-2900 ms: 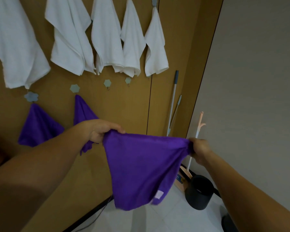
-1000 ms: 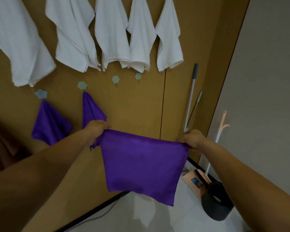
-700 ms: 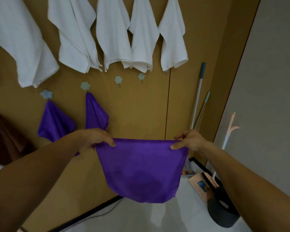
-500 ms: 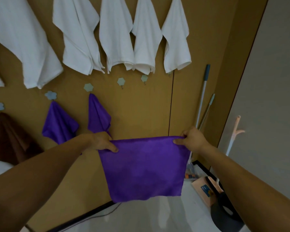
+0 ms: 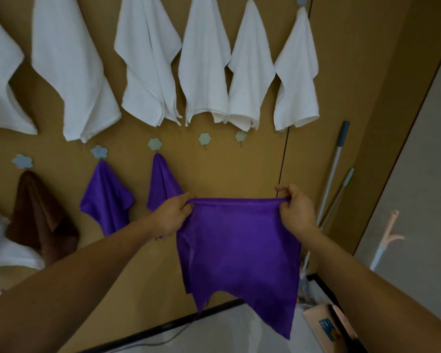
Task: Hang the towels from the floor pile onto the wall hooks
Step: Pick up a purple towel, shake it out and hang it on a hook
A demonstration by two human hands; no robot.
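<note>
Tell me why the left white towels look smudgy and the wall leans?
Head view: the wide lens tilts the grey wall; the white towels at the left edge are blurred; the purple towel between the left hand and right hand looks sharper.

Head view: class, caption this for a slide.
Left hand and right hand pinch a purple cloth towel below bare flower-shaped wall hooks.

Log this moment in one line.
step: purple towel held spread, not yet hung | left hand: pinches top-left corner | right hand: pinches top-right corner | free hook: lower row, right of hung towel
</note>
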